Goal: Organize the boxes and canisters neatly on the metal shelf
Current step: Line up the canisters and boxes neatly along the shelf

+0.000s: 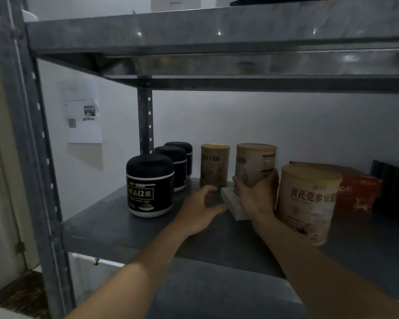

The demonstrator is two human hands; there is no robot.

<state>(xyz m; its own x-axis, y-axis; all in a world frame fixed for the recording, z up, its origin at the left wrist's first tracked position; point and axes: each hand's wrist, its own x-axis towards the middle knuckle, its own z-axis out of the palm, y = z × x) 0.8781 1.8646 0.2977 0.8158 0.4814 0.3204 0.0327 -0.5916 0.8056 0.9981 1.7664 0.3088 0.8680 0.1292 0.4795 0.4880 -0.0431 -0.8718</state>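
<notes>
A right hand (256, 192) clasps a beige canister (255, 165) above a white box (234, 203) on the metal shelf (115, 229), the open left hand (199, 209) beside it; black jars (150, 185) already lined up, sorting apparently partway.

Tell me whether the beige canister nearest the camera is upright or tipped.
Tipped. The nearest beige canister leans left, its yellow lid slanted, unlike the upright rear beige canister.

Shelf: grey metal shelf board (106, 226) (dimly lit), bare at the front.
Left: three black jars (150, 185) in a row running back.
Middle: beige canisters (214, 165), a flat white box (232, 203).
Right: red box (357, 189), black box (394, 187).
</notes>
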